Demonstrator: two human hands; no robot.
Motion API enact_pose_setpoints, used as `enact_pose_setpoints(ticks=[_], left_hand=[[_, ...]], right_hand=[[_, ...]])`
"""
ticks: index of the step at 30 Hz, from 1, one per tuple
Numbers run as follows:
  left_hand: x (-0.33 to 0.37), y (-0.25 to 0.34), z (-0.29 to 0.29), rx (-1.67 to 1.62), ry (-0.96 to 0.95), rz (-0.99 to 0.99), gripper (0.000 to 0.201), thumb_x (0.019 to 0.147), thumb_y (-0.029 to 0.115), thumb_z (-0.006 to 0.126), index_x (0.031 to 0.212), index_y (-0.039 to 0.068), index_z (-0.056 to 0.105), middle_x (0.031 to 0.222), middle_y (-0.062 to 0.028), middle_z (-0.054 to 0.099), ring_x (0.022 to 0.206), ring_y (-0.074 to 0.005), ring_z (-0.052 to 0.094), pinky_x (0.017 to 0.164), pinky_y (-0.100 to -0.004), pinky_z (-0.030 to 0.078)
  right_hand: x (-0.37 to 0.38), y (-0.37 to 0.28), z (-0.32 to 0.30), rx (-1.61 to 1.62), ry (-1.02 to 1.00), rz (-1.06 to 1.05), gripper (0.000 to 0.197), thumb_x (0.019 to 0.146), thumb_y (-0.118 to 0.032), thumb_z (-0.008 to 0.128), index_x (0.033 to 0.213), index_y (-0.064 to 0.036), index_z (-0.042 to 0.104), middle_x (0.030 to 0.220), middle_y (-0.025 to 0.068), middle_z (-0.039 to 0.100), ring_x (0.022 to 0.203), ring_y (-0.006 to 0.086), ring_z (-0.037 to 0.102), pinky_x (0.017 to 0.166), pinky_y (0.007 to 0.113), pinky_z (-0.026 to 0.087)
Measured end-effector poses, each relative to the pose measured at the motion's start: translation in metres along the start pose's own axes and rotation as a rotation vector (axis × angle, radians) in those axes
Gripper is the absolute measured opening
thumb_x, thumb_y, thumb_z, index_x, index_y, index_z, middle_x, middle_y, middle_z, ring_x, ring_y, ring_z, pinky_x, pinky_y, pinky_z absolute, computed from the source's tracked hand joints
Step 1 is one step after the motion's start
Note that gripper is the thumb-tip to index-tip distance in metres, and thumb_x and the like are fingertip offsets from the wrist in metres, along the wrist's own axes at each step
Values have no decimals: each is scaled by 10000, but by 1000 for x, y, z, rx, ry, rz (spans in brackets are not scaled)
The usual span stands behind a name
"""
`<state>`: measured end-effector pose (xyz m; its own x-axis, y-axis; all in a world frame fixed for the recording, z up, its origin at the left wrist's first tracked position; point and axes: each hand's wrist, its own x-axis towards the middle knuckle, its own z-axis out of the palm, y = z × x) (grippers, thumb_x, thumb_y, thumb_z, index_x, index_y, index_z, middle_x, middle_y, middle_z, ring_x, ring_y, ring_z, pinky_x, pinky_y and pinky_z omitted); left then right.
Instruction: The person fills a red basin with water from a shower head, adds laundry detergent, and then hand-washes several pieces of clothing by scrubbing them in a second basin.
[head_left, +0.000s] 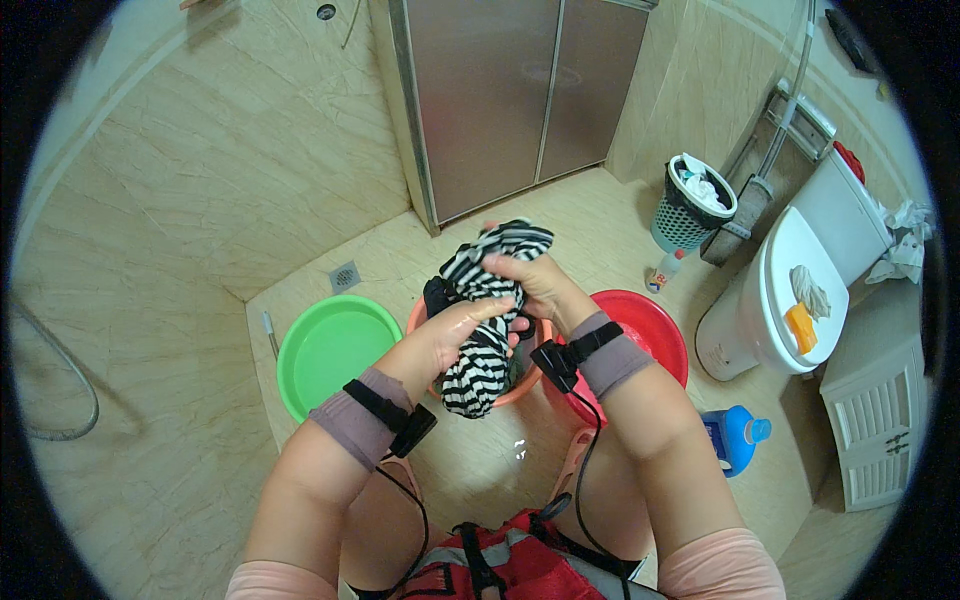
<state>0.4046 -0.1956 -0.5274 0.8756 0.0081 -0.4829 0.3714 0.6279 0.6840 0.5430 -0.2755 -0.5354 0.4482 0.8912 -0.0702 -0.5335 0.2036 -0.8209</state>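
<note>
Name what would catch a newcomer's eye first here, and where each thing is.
First, the black-and-white striped cloth at the centre, gripped by the left hand and right hand above an orange basin. Next, the bright green basin on the floor to the left and the red basin to the right. Then the blue bottle, standing out beyond the right forearm.

No text legible. On the blue bottle at right, a darker label, too small to read; on the small red-capped bottle near the bin, a coloured label, equally unreadable.
</note>
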Motion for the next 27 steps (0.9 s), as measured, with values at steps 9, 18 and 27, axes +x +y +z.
enact_pose_setpoints(ticks=[9,18,27], left_hand=[[25,-25,-13,886,198,340,376,753,183,736,1036,-35,619,1011,-123,653,925,-218,612,786,-326,496],[25,-19,-11,1202,311,596,749,721,261,757,1313,-9,385,1289,-191,493,1169,-309,502,1003,-344,380],[3,13,0,266,196,227,354,858,338,639,1051,44,599,842,-64,657,624,-167,633,515,-307,530]], right_hand=[[26,42,-20,-1311,231,-217,308,678,-192,688,907,9,641,912,195,666,869,298,654,753,365,516],[35,54,-38,-733,261,42,261,752,-105,623,969,38,608,916,138,659,830,245,640,735,347,517],[0,-20,-18,364,-186,79,989,851,-240,632,1459,-223,-148,1298,174,415,1151,255,481,945,422,433]])
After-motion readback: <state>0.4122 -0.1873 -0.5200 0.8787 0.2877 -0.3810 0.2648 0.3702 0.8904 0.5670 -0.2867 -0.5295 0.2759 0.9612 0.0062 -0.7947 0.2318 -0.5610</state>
